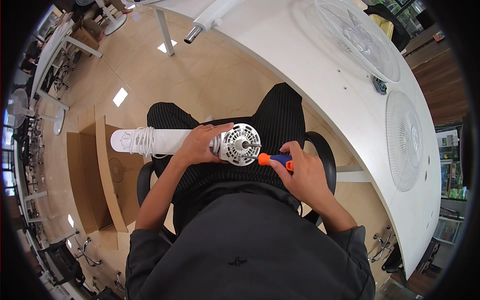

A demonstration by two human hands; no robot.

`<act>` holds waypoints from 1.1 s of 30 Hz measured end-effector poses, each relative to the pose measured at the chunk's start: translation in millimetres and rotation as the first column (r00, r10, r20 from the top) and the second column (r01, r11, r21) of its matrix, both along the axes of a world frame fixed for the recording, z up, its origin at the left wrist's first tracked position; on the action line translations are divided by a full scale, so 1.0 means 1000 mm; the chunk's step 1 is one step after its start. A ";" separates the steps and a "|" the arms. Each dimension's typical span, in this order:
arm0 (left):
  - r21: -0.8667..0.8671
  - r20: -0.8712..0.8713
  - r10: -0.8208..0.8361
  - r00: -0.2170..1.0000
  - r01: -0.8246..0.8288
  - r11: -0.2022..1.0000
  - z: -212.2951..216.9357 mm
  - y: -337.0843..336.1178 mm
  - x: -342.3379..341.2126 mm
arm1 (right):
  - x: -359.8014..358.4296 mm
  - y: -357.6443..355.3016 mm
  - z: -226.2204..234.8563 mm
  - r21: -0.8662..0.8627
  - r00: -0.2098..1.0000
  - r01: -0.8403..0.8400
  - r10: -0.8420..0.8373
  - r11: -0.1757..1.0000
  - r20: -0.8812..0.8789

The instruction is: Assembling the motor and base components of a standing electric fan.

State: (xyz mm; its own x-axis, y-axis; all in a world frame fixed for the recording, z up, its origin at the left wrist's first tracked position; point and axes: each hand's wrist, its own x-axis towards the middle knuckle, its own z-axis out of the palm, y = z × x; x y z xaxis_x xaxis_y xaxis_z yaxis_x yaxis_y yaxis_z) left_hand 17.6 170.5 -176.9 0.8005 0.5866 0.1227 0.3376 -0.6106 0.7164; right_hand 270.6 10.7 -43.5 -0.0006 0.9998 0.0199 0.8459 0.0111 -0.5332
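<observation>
Fan motor gripped by left hand; right hand holds screwdriver.

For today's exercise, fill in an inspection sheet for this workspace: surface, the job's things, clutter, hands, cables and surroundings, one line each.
Surface: white table to the person's right; the work itself rests on the lap.
Job's things: white fan motor unit lying across the lap; screwdriver with orange and blue handle, tip at the round vented motor face.
Clutter: two fan grilles and a white pole on the table.
Hands: left hand grips the motor unit; right hand holds the screwdriver.
Cables: white cord coiled round the unit's stem.
Surroundings: open cardboard box on the floor, office chair, other tables.
</observation>
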 end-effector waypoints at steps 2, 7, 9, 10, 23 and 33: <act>0.005 0.013 -0.003 1.000 0.003 1.000 0.000 0.000 -0.001 | 0.004 0.000 0.004 0.007 1.000 -0.003 0.003 1.000 -0.005; 0.036 -0.008 -0.005 1.000 0.005 0.999 0.000 0.000 -0.001 | 0.021 -0.003 0.024 0.195 0.993 0.003 0.021 0.981 -0.117; 0.016 -0.023 0.000 1.000 0.001 1.000 0.003 -0.001 -0.002 | 0.021 -0.003 0.025 0.200 0.989 0.018 0.012 0.980 -0.148; -0.005 -0.036 0.005 0.999 -0.006 1.000 0.003 -0.001 -0.002 | 0.022 -0.003 0.026 0.203 0.985 0.032 0.004 0.979 -0.175; 0.084 0.004 0.061 0.998 -0.061 0.995 0.007 -0.010 0.007 | 0.079 -0.006 0.025 0.096 0.862 0.223 -0.151 0.970 -0.484; 0.183 -0.053 0.068 0.996 -0.057 0.981 0.009 -0.013 0.004 | 0.126 -0.006 0.018 0.147 0.620 0.396 -0.145 0.907 -0.771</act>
